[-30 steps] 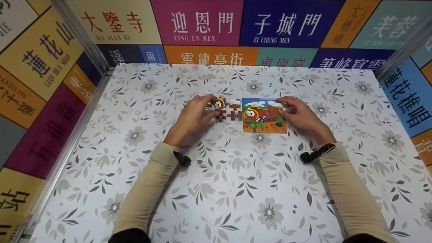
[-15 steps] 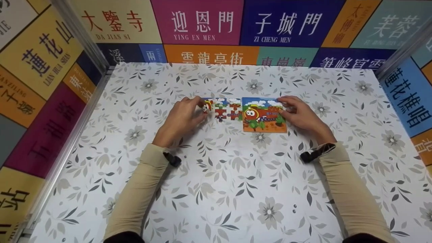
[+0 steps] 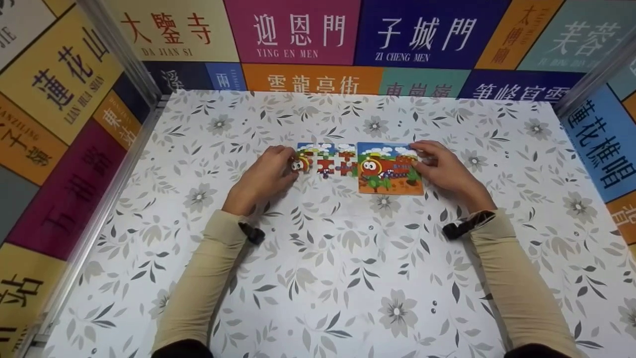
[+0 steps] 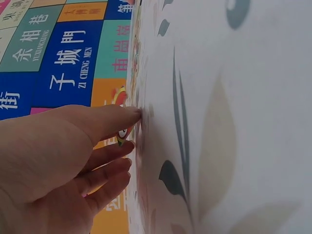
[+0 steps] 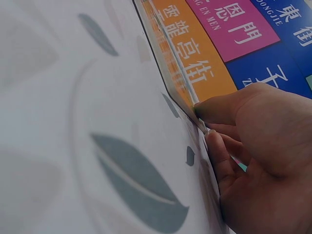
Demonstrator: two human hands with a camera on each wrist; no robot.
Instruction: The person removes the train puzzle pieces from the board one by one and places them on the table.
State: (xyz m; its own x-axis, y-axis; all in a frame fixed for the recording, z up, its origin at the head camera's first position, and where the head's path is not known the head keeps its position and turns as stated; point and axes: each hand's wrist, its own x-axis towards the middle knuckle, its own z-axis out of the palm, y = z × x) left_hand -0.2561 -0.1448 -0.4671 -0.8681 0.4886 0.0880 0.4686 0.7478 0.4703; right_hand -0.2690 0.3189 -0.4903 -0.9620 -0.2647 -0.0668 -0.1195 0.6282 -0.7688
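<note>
My left hand pinches a jigsaw piece printed with a red, white-eyed face, at the left end of the puzzle. In the left wrist view the jigsaw piece shows tilted between thumb and fingers, partly hidden by the thumb. Several joined jigsaw pieces lie flat beside it, showing clouds, blue sky and red train parts. Right of them lies a square picture card with a red cartoon train. My right hand grips the card's right edge, thumb on top; the fingers below are partly hidden.
A white table with a grey leaf and flower print lies under everything. Coloured panels with Chinese lettering stand along its back and both sides. Each wrist carries a small black camera.
My left hand has moved left with the face piece, then lowered it against the puzzle's left end, uncovering the joined pieces. The right hand and card have stayed in place.
</note>
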